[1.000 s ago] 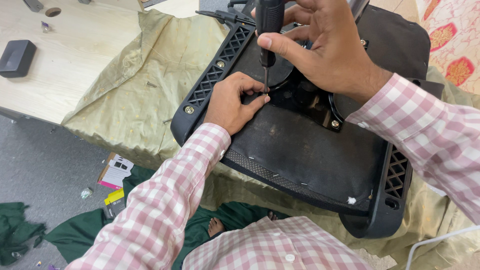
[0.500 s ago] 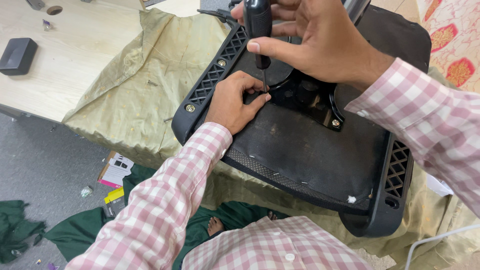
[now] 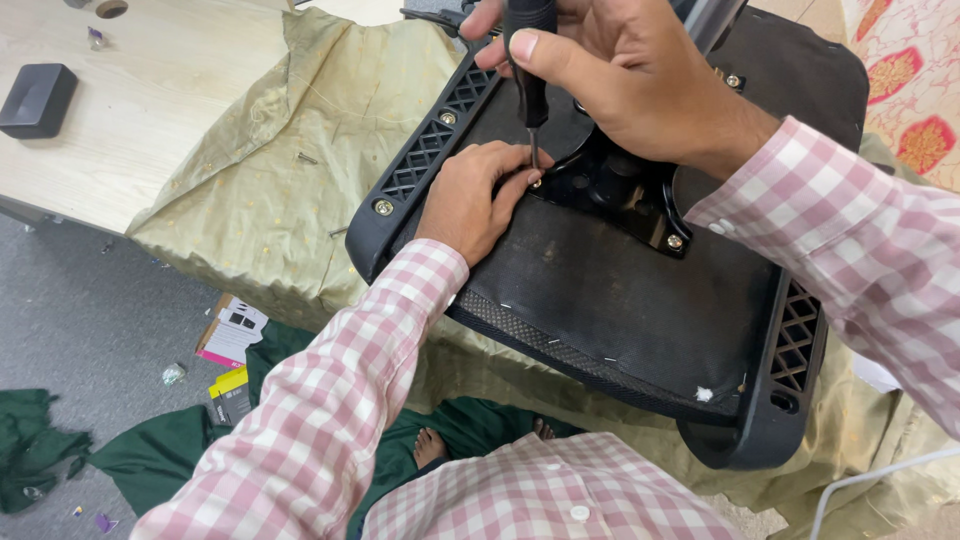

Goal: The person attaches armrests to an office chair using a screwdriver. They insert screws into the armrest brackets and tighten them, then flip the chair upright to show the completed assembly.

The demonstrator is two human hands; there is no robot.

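The right hand (image 3: 640, 85) has its grip clamped on a screwdriver (image 3: 528, 60), tip at a screw (image 3: 537, 183). The left hand (image 3: 475, 195) pinches that screw on the seat (image 3: 620, 300).

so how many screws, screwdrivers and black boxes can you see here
screws set in the chair base: 5, e.g.
loose screws on the cloth: 2
screwdriver: 1
black box: 1
total: 9
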